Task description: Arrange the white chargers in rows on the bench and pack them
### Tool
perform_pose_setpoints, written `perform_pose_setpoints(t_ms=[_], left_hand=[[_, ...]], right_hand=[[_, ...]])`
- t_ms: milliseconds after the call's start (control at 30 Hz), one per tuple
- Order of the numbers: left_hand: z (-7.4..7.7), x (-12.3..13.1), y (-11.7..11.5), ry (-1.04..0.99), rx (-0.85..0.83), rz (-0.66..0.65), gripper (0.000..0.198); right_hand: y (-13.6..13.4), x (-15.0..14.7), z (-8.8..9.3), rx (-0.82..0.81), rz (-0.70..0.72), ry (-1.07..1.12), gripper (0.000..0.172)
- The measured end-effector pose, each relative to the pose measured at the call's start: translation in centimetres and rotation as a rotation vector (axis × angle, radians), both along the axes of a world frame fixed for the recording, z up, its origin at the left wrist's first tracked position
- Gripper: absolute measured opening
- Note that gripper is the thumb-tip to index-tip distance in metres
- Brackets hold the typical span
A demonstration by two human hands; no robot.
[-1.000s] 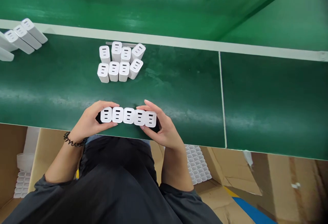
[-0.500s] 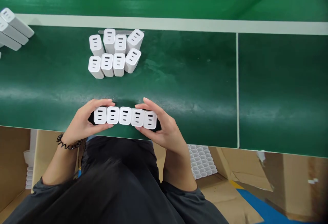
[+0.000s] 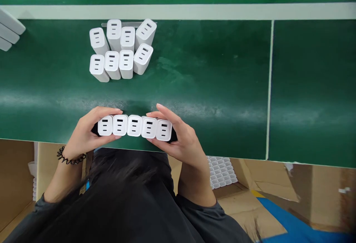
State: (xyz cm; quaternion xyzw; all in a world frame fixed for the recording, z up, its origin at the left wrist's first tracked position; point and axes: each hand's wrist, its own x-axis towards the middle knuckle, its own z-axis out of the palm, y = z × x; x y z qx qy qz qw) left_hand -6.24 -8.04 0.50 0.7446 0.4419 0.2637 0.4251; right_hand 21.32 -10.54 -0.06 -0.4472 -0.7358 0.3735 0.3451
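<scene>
Several white chargers form one tight row at the front of the green table, their port faces turned up toward me. My left hand is closed round the row's left end, thumb on the near side and fingers on the far side. At the right end, my right hand grips the row the same way, its index finger slightly raised. Something dark shows between each palm and the end charger; I cannot make out what it is. Farther back, a loose group of white chargers stands in two uneven rows, some leaning.
More white chargers lie at the far left. A thin clear strip lies behind the standing group. Below the table edge are an open cardboard box and a white tray of cells. A white line crosses the table.
The camera view has shifted and come slightly nearer, so the table things sit higher and farther left. Both hands keep the same hold on the charger row.
</scene>
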Motion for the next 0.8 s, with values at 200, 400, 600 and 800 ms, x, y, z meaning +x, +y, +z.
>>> perform_pose_setpoints(t_ms=[200, 400, 600, 800], left_hand=[[0.08, -0.11, 0.06, -0.01, 0.003, -0.005, 0.053], [0.1, 0.05, 0.05, -0.01, 0.005, -0.006, 0.054], [0.02, 0.11, 0.05, -0.01, -0.001, -0.002, 0.054], [-0.02, 0.04, -0.03, 0.011, 0.012, 0.002, 0.051]], right_hand=[[-0.07, 0.07, -0.2, 0.01, -0.008, 0.021, 0.078], [-0.16, 0.04, -0.15, 0.025, -0.014, 0.012, 0.077], [-0.05, 0.17, -0.16, 0.023, 0.017, -0.01, 0.08], [0.12, 0.12, 0.02, 0.061, 0.035, -0.043, 0.083]])
